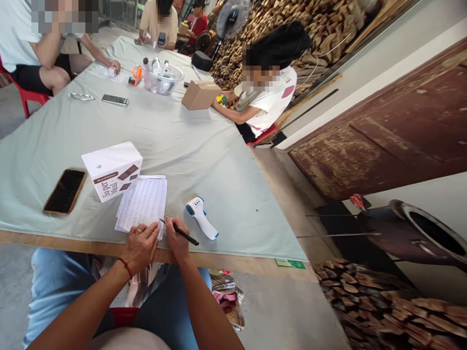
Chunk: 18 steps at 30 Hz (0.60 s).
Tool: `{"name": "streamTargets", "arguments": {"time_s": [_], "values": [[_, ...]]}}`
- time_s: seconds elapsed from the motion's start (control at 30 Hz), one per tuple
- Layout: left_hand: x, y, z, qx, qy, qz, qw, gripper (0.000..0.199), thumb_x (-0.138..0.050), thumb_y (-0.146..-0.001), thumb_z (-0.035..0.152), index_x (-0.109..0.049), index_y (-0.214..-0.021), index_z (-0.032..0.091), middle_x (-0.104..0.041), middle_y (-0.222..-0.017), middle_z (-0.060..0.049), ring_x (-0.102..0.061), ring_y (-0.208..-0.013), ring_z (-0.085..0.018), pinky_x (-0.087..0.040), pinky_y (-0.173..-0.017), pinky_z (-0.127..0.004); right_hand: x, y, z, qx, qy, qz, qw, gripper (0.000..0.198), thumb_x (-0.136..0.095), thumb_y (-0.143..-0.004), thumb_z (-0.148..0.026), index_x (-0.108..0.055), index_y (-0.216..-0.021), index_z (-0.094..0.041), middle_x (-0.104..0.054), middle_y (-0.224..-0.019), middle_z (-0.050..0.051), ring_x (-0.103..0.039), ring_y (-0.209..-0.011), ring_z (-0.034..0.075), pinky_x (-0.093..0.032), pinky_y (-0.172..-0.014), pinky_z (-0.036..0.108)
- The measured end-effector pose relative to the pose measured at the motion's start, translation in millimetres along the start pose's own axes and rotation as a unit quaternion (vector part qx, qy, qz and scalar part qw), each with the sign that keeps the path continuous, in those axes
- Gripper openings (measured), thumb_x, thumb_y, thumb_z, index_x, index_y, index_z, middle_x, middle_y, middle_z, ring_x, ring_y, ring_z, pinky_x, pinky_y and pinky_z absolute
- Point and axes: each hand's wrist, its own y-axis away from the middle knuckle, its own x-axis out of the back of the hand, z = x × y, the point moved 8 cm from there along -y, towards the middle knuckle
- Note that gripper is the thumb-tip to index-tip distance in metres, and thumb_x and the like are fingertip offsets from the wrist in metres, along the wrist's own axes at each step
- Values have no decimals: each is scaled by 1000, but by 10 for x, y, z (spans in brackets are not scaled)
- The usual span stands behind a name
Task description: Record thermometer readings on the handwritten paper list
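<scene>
Near the front table edge, my right hand [177,239] is closed around a black pen [188,236], its tip by the lower right edge of the paper. My left hand [140,245] lies flat on the lower part of the written sheets [143,201], fingers stretched out. Rows of small handwriting cover the top sheet. A white box [113,167] with brown print stands at the upper left of the sheets. To the right of my right hand lies a white and blue infrared thermometer [202,217]. A phone in a brown case [65,191] rests on the left.
Farther along the cloth-covered table [175,141] are another phone [115,100], a clear basin [168,80] with bottles, an orange tape dispenser [135,76] and a cardboard box [200,95]. Several people sit around it. Stacked firewood [394,306] lies at the lower right.
</scene>
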Motion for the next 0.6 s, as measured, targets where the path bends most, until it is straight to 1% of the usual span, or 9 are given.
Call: {"name": "streamTargets", "arguments": {"time_s": [0.13, 0.27, 0.33, 0.5, 0.6], "values": [[3, 0, 7, -4, 0, 3, 1000, 31, -54, -92, 21, -67, -121, 18, -67, -130, -6, -60, -101, -22, -43, -86, -40, 1, 4, 1, 6, 2, 4, 1000, 37, -50, -94, -44, -48, -62, -24, -50, -58, -3, -47, -55, 14, -41, -59, 28], [-19, 6, -11, 5, 7, -6, 1000, 33, -54, -92, 21, -67, -122, 21, -67, -130, -6, -60, -102, -22, -43, -86, -40, -8, 2, 7, 10, 3, 1, 1000, 37, -49, -94, -42, -45, -62, -24, -48, -57, -4, -46, -54, 15, -41, -58, 28], [-19, 9, -10, 3, 7, -3, 1000, 32, -54, -92, 21, -67, -122, 20, -67, -130, -6, -60, -102, -22, -43, -86, -40, -8, 1, 11, 9, 4, 1, 1000, 37, -48, -93, -41, -44, -61, -24, -48, -56, -4, -45, -54, 15, -40, -58, 28], [-18, 7, -9, 2, 12, -6, 1000, 33, -53, -93, 21, -66, -123, 20, -67, -131, -6, -60, -102, -22, -43, -86, -40, -12, 2, 9, 2, 6, -6, 1000, 38, -48, -93, -44, -45, -61, -24, -48, -57, -3, -46, -55, 15, -40, -58, 28], [-14, 3, -11, 5, 13, -6, 1000, 32, -53, -93, 21, -66, -122, 20, -67, -130, -6, -60, -102, -22, -43, -86, -40, 15, 3, 7, -2, 4, 9, 1000, 38, -48, -93, -45, -46, -61, -24, -50, -57, -3, -46, -55, 15, -41, -58, 28]]}}
